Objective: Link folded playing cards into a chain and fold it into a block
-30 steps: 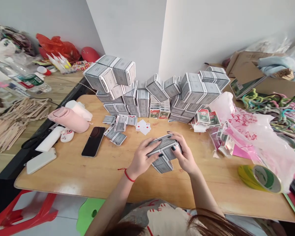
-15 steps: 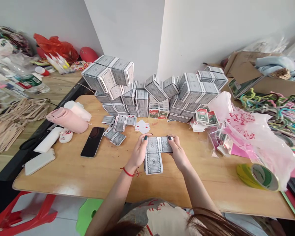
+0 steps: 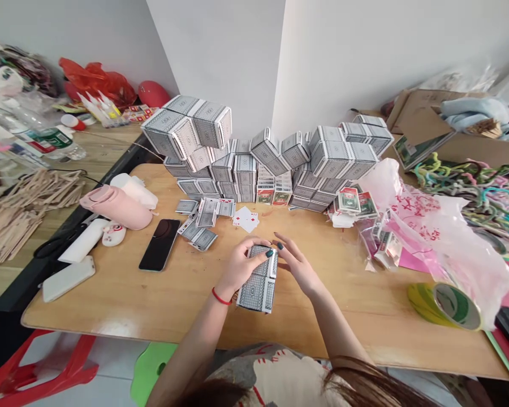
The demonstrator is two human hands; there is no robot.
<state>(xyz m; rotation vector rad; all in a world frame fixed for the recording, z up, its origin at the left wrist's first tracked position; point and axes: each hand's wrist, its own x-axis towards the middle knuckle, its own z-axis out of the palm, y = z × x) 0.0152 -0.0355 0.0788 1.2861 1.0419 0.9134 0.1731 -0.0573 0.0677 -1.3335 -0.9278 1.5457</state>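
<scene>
My left hand (image 3: pixel 240 267) grips a folded strip of grey-patterned playing cards (image 3: pixel 257 287) that hangs down toward the wooden table (image 3: pixel 152 294). My right hand (image 3: pixel 294 264) is beside it with fingers spread, its fingertips touching the top edge of the strip. Behind stands a wall of stacked blocks built from the same cards (image 3: pixel 263 161). Loose cards (image 3: pixel 203 217) and two red face-up cards (image 3: pixel 246 219) lie in front of that wall.
A black phone (image 3: pixel 160 245), a white phone (image 3: pixel 69 278) and a pink bottle (image 3: pixel 115 207) lie at the left. A pink plastic bag (image 3: pixel 432 237) with card packs and a yellow-green tape roll (image 3: pixel 447 305) are at the right. Wooden sticks (image 3: pixel 21 212) cover the left bench.
The flat L-shaped strip held by both hands has been folded and turned downward into my left hand. My right hand has let go and opened.
</scene>
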